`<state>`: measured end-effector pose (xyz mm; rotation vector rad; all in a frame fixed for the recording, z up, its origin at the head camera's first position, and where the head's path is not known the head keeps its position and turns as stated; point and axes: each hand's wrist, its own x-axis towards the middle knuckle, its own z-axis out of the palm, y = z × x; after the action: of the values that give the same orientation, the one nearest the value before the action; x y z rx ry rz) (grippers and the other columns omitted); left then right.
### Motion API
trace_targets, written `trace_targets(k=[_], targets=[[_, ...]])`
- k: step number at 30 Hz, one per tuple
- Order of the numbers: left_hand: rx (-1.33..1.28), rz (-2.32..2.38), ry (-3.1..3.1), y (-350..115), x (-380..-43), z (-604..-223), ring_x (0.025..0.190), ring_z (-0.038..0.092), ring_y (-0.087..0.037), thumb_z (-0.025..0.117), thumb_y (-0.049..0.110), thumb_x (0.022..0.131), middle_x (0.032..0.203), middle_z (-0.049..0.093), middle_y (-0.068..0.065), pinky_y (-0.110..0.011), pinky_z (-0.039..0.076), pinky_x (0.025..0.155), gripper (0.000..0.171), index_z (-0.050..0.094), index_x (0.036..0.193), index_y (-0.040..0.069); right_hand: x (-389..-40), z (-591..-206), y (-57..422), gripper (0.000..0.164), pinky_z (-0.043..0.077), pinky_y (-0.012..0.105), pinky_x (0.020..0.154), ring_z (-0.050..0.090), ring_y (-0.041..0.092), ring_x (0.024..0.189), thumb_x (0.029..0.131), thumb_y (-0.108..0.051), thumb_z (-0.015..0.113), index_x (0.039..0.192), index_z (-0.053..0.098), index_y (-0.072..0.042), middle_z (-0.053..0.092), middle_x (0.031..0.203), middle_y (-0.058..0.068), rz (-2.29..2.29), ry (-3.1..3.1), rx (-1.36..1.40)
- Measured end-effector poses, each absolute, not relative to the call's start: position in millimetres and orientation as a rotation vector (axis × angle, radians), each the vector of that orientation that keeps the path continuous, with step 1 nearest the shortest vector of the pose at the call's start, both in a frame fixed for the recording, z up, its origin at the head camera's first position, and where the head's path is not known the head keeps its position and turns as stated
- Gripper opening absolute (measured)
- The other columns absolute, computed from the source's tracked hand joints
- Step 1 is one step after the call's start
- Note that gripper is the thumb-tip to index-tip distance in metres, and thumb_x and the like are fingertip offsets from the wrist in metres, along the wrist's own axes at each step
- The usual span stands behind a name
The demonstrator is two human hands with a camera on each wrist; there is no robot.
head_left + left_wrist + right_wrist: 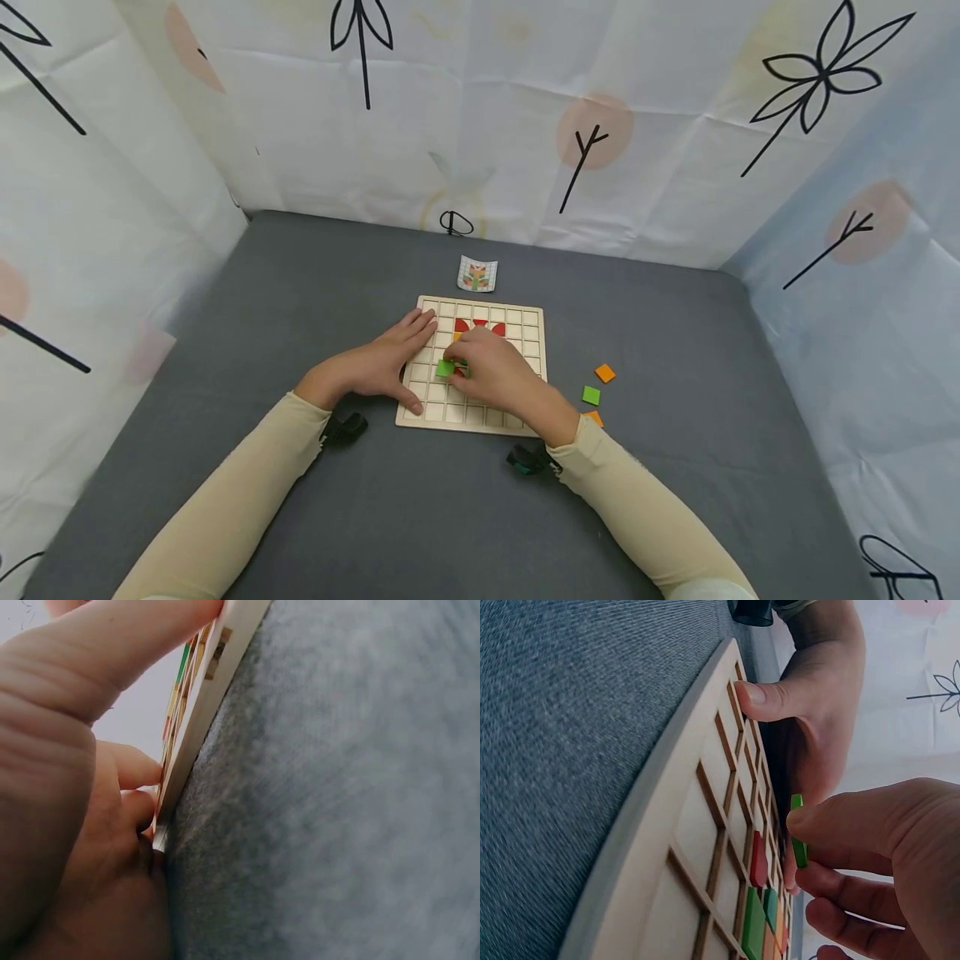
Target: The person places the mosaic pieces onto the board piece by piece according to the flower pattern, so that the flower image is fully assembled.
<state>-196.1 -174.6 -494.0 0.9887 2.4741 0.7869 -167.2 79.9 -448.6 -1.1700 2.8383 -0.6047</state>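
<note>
A square wooden grid board lies on the grey table. My left hand rests along the board's left side, fingers spread toward its far edge and thumb on its near left corner. Over the left middle of the grid, my right hand pinches a thin green tile between thumb and fingers. In the right wrist view the tile is on edge, above the board's surface. Red pieces sit in the grid. Near them in the right wrist view are another green tile and a red piece. My right hand partly covers the pattern.
Beyond the board lies a small printed card with a coloured grid pattern. To the right are loose tiles: an orange one, a green one and another orange one, partly behind my right wrist. Patterned cloth encloses the table.
</note>
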Motion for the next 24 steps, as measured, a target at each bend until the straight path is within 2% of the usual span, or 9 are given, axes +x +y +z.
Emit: trace_targets(k=[8,24], targets=[[0.975,0.782,2.481,-173.7,-195.8,-493.6,0.165,-0.012,-0.038,0.098,0.053,0.076,0.181,-0.004,-0.017,-0.063,0.011,0.128,0.143,0.009,0.172,-0.003,-169.6,-455.8,73.6,0.014,0.051,0.033,0.079,0.059,0.017,0.090,0.095,-0.015,0.086,0.108,0.083,-0.012,0.071,0.099,0.001,-0.548,2.827,-1.195],[0.966,0.778,2.478,-172.6,-195.6,-491.4,0.165,-0.012,-0.037,0.100,0.050,0.075,0.181,-0.004,-0.017,-0.062,0.010,0.129,0.143,0.009,0.172,-0.004,-170.8,-455.6,69.6,0.019,0.053,0.036,0.084,0.062,0.021,0.097,0.094,-0.012,0.085,0.112,0.083,-0.009,0.073,0.105,0.004,-0.522,2.810,-1.187]])
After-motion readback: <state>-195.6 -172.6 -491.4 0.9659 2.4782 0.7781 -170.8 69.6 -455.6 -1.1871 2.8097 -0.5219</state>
